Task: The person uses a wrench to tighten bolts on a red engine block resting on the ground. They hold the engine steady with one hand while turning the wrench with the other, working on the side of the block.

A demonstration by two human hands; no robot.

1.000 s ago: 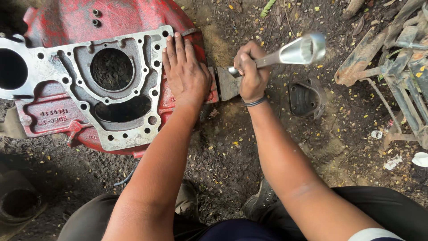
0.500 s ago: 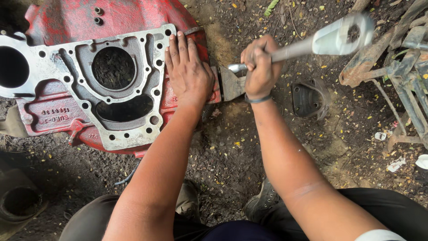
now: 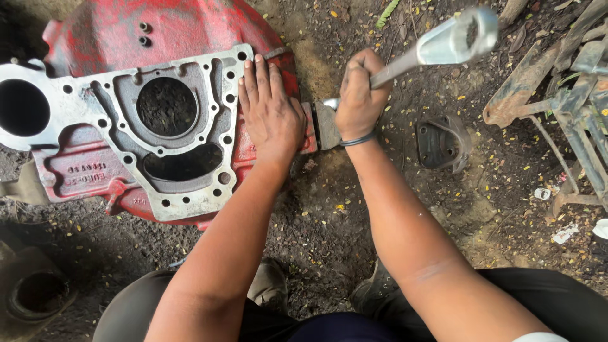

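We press our left hand (image 3: 271, 114) flat, no grip, on the red cast housing (image 3: 158, 126) (bare-metal face, round bores) at the frame's upper left. Our right hand (image 3: 360, 95) clenches a long steel wrench (image 3: 443, 44) seated at the housing's right edge; the fastener looks not yet out.

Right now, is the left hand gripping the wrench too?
No, the left hand lies flat on the red housing; only the right hand grips the wrench.
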